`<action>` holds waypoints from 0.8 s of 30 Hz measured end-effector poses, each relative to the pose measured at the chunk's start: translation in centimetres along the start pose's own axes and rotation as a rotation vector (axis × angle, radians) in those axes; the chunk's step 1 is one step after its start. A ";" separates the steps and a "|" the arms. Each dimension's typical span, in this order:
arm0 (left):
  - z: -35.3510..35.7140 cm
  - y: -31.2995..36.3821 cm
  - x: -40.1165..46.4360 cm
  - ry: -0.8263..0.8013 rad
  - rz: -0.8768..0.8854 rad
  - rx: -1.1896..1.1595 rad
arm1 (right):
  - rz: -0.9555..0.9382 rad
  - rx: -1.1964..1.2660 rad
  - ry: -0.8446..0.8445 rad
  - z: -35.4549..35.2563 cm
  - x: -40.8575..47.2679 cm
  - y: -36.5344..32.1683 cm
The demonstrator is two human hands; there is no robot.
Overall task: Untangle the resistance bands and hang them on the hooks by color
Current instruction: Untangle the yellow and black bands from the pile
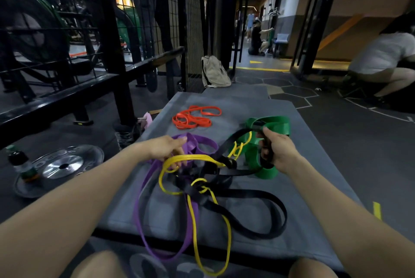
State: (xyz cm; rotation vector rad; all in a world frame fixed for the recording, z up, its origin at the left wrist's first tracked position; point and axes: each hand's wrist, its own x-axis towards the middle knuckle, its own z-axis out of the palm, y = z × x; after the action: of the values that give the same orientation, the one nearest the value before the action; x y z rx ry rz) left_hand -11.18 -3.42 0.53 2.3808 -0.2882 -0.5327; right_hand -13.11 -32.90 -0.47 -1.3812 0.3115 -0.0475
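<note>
A knot of resistance bands lies on a grey mat (303, 221) in front of me. A black band (265, 208), a yellow band (195, 228) and a purple band (143, 228) cross one another at the middle. My right hand (278, 152) grips a raised loop of the black band, beside a wide green band (274, 123). My left hand (166, 147) pinches the yellow band where it lies over the purple one. Orange bands (193, 117) sit apart in a loose heap farther up the mat. No hooks are visible.
A black steel rack with mesh (116, 57) runs along the left. A weight plate (62, 165) and a bottle (20, 163) lie on the floor at left. A beige bag (214, 73) leans past the mat. A crouching person (381, 62) is at far right.
</note>
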 end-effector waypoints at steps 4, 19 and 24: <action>0.8 0.2 1.9 0.045 -0.053 0.333 | 0.001 -0.146 -0.078 -0.3 -0.1 0.9; 9.0 3.2 10.8 -0.011 -0.086 0.000 | 0.079 -0.343 -0.125 -5.0 -0.3 1.9; 9.0 3.8 10.8 -0.156 -0.040 0.020 | 0.033 -0.313 -0.075 -4.5 0.5 2.8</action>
State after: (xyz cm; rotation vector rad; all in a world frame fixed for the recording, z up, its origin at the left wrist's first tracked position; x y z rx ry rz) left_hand -5.78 -15.04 -6.37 2.3725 -0.3168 -0.7391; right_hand -14.09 -36.75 -3.95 -1.6833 0.2872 0.0841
